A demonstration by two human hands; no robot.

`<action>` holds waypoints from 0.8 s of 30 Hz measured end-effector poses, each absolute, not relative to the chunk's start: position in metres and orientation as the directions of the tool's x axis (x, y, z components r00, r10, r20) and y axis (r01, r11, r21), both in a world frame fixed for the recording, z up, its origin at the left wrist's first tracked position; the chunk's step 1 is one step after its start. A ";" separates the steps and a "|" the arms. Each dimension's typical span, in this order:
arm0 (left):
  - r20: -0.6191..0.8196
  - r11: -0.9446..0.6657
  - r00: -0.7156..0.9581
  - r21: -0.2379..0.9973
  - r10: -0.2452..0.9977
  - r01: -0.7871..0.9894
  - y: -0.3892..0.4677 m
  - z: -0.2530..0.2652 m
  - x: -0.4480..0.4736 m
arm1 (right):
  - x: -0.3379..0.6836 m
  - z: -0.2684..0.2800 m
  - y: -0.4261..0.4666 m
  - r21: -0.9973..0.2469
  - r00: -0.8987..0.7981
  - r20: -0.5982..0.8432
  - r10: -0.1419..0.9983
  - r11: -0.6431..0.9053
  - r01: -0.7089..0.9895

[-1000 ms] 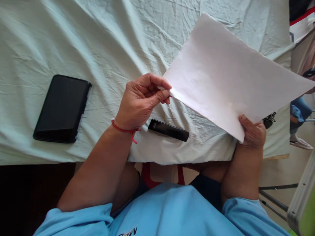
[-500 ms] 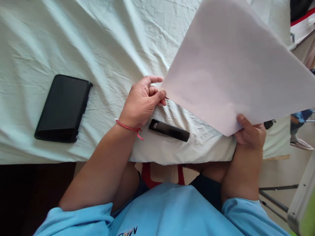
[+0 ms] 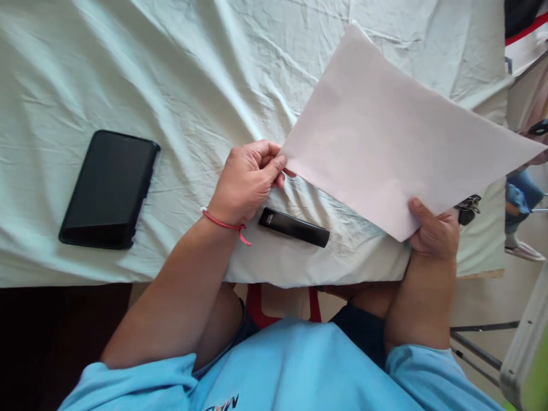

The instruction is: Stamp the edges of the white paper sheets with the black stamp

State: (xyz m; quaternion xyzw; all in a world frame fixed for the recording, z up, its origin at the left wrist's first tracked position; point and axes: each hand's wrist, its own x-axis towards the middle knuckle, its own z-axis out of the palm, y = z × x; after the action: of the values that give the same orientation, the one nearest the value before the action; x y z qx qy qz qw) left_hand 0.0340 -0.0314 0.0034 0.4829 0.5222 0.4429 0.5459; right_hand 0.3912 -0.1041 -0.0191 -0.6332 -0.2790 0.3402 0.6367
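White paper (image 3: 377,137) is held over the table, its far edge tilted up and away from me; I cannot tell whether it is one sheet or more. My left hand (image 3: 252,180) pinches its left corner between thumb and fingers. At the near right corner, my right hand (image 3: 436,231) grips the paper with the thumb on top and the fingers hidden underneath. A black stapler-like bar with small white lettering (image 3: 294,226) lies on the cloth below the paper, just right of my left wrist.
A black tablet or large phone in a case (image 3: 110,189) lies at the left. Wrinkled pale green cloth (image 3: 180,74) covers the table. Keys (image 3: 468,209) rest beyond my right hand. Past the table's right edge show another person's foot (image 3: 524,251) and a metal-framed piece (image 3: 524,342).
The paper's far side has come down toward the table, showing more cloth behind it. My left fingers have closed onto its corner. More of the keys shows beside my right hand.
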 end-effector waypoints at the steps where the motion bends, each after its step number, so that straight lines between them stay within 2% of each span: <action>1: -0.152 0.152 0.053 0.988 0.987 0.013 -0.032 0.004 0.035 | 0.391 -0.020 -0.103 -0.996 0.622 -0.076 0.779 -0.034 -0.079; 6: -0.202 0.200 0.011 0.977 0.979 0.073 -0.033 0.006 0.036 | 0.395 -0.025 -0.095 -0.998 0.687 -0.038 0.725 0.011 -0.067; 10: -0.093 0.090 0.017 0.984 0.995 0.157 -0.040 0.014 0.029 | 0.398 -0.025 -0.093 -0.998 0.700 -0.036 0.713 0.015 -0.067; 12: 0.014 -0.045 0.144 0.977 0.989 0.208 -0.045 0.023 0.023 | 0.398 -0.025 -0.093 -0.998 0.700 -0.045 0.713 0.004 -0.069; 14: 0.096 -0.228 0.447 0.940 0.890 0.253 -0.051 0.034 0.017 | 0.398 -0.025 -0.093 -0.997 0.700 -0.052 0.713 -0.003 -0.071; 16: 0.077 -0.390 0.719 0.877 0.691 0.281 -0.055 0.040 0.014 | 0.399 -0.026 -0.093 -0.998 0.701 -0.055 0.711 -0.009 -0.069; 18: -0.010 -0.513 0.828 0.780 0.561 0.357 -0.057 0.042 0.014 | 0.400 -0.026 -0.093 -0.998 0.702 -0.058 0.710 -0.015 -0.067; 19: -0.052 -0.553 0.837 0.728 0.545 0.406 -0.058 0.041 0.014 | 0.401 -0.027 -0.093 -0.998 0.701 -0.060 0.710 -0.017 -0.067; 21: -0.087 -0.586 0.806 0.642 0.585 0.494 -0.056 0.037 0.013 | 0.402 -0.027 -0.093 -0.997 0.695 -0.062 0.716 -0.017 -0.072; 24: -0.036 -0.536 0.693 0.605 0.720 0.589 -0.049 0.029 0.007 | 0.402 -0.025 -0.093 -0.996 0.683 -0.067 0.728 -0.012 -0.085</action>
State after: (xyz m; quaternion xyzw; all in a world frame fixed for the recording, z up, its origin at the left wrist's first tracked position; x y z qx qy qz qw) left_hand 0.0065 -0.0491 0.0294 0.8696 0.3763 0.1092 0.3005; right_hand 0.4016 -0.0931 -0.0252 -0.6406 -0.2508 0.3094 0.6566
